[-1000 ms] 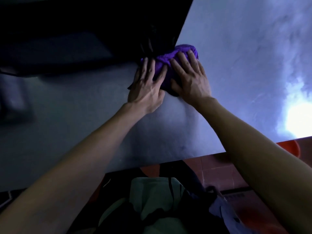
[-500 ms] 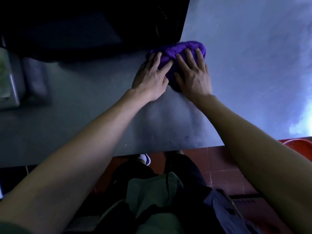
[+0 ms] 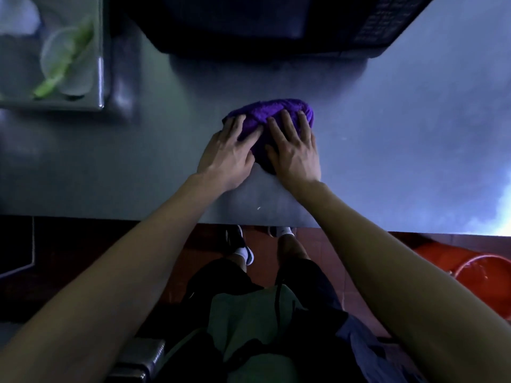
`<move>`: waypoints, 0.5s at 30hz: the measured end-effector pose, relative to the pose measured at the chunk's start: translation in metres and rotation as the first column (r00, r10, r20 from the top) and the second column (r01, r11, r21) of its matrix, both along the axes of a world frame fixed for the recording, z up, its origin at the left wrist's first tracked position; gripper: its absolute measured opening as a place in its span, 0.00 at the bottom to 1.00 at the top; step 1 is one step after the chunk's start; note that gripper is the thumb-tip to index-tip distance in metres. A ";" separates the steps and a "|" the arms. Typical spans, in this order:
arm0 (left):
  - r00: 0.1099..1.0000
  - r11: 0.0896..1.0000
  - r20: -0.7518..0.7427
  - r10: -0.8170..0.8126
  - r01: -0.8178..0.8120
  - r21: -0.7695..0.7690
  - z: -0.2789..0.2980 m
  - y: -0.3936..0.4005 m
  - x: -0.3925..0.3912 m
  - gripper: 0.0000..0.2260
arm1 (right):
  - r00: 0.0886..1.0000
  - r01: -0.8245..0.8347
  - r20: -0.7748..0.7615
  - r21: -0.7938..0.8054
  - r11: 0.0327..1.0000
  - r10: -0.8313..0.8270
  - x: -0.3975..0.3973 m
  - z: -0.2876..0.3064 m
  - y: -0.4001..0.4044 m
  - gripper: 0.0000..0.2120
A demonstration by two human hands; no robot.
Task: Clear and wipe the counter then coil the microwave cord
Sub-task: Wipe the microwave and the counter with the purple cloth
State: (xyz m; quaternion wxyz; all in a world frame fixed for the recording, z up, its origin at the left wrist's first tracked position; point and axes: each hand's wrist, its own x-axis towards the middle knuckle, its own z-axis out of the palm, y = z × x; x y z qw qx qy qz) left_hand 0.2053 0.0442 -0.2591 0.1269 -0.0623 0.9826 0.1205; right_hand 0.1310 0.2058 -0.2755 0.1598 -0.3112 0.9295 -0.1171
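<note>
Now both hands are pressing the purple cloth [image 3: 272, 113] flat-fingered.
Left hand [image 3: 228, 154], right hand [image 3: 294, 150] spread open; cloth could bump the microwave [image 3: 276, 23] beyond the fingers.

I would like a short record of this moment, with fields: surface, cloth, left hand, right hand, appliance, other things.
surface: grey counter, seen from above
cloth: purple cloth, bunched, lying on the counter in front of the microwave
left hand: left hand flat, fingers spread, pressing the cloth's left side
right hand: right hand flat, fingers straight, pressing the cloth's right side
appliance: dark microwave at the back of the counter; cord not visible
other things: metal tray at far left; orange bucket on the floor at right
</note>
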 end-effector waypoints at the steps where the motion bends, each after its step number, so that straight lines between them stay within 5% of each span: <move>1: 1.000 1.000 -0.010 0.011 -0.011 0.002 0.000 -0.009 0.012 0.25 | 1.000 -0.012 0.008 0.005 1.000 0.012 0.010 0.001 -0.010 0.27; 15: 0.995 0.991 -0.047 0.085 -0.079 0.110 0.000 -0.032 0.105 0.22 | 0.994 -0.105 0.017 0.043 0.994 0.104 0.093 0.013 -0.031 0.28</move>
